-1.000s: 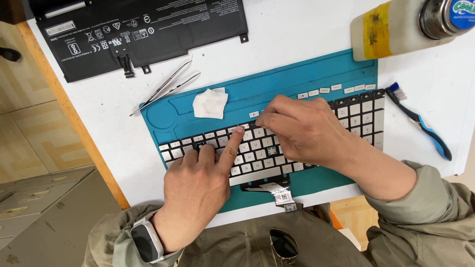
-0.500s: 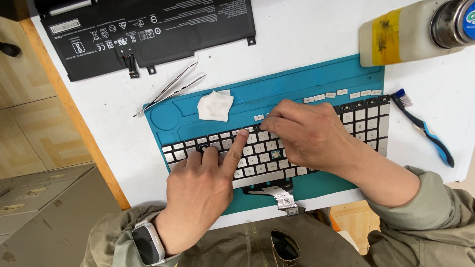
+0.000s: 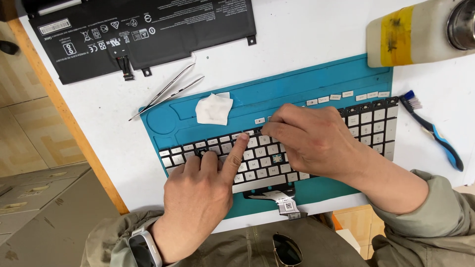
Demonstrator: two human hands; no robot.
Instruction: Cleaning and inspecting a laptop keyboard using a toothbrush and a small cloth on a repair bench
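The keyboard (image 3: pixel 316 148) lies mid-frame on the blue mat (image 3: pixel 307 89), with several keycaps (image 3: pixel 341 96) already off; most remain. Left hand (image 3: pixel 203 198) presses it, fingers extended; right hand (image 3: pixel 311 141) fingers pinch a key

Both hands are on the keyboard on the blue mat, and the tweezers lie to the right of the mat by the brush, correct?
Not quite. The head view shows the tweezers at the mat's upper left, near the battery. Only the brush lies to the right. Both the left hand and the right hand are on the keyboard.
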